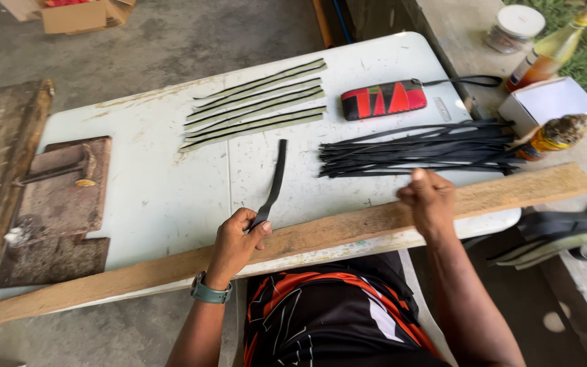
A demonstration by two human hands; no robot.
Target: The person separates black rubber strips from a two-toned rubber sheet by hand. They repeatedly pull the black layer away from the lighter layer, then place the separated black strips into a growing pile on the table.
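Two hands at work over the plank [321, 234]. Left hand [234, 245] pinching one black strip [274, 183] at its near end between thumb and fingers, the rest of it lying away from the hand on the white table [164, 197]. Right hand [428, 202] closed loosely, resting at the near edge of the bundle of black strips [416, 149]; cannot tell whether it grips anything. Beyond the left hand, a row of greenish strips [256, 102] laid side by side. Beyond the right hand, a red and black pouch [383, 99]. Far left of the left hand, a hammer [59, 173] on a dark slab. Best to keep the pinch firm near the end, keep the strip flat and untwisted, and draw singles from the bundle's edge without dragging neighbours.
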